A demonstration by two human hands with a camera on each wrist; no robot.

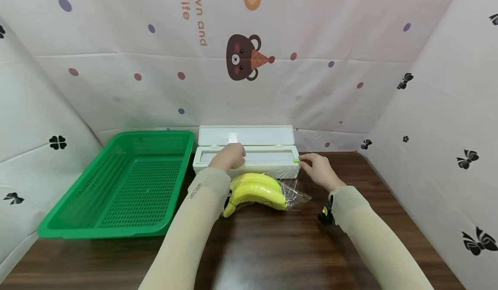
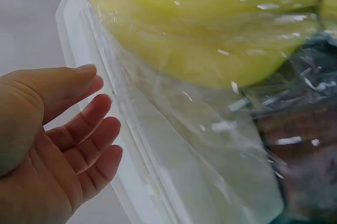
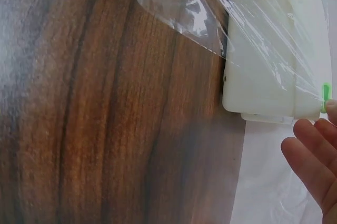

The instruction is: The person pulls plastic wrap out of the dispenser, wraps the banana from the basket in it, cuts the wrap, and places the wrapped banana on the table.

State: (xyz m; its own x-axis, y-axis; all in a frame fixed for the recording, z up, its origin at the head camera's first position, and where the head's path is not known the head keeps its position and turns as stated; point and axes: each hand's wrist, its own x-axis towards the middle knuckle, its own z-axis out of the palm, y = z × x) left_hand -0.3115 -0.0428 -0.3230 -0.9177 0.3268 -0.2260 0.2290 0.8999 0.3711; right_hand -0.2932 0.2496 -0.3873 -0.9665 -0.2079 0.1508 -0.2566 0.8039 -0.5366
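A white cling film dispenser (image 1: 268,169) stands against the back wall, its lid (image 1: 264,135) raised. Two yellow bananas (image 1: 254,190) lie in front of it under clear cling film (image 1: 295,195) that stretches from the dispenser. At the dispenser's right end, my right hand (image 1: 320,170) pinches the small green slide cutter (image 3: 326,91) between thumb and fingers. My left hand (image 1: 230,155) hovers at the dispenser's middle. Its fingers are loosely bent with nothing between them in the left wrist view; whether they touch the dispenser I cannot tell.
A green plastic basket (image 1: 187,160) with a perforated bottom stands on the left of the dark wooden table (image 1: 268,255). Printed white sheets (image 1: 330,95) close off the back and both sides. The right wrist wears a black strap (image 1: 326,214).
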